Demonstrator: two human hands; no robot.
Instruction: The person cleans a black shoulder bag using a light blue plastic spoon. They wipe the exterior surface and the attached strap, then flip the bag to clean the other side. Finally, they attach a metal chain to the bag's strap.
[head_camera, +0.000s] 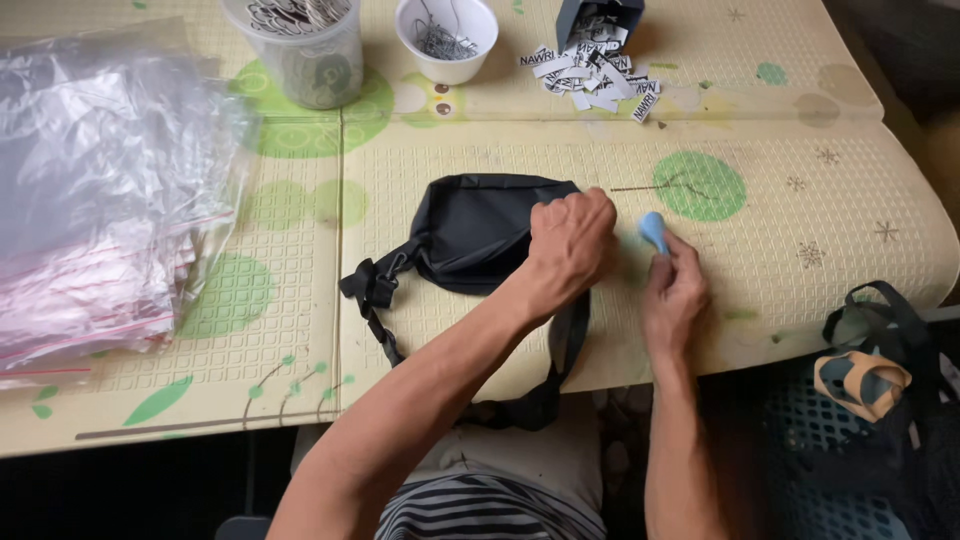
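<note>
Head view: black pouch (470, 232) lay mid-bench, long axis along the near edge. Left hand (570, 243) fisted on its right end; right hand (675, 290) just beside — fingers (668, 262) pinching a small blue tool (653, 229) — nearest that end.

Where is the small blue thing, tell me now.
In the head view, the small blue thing sits right of centre, pinched in the right hand, just right of the black bag.
</note>
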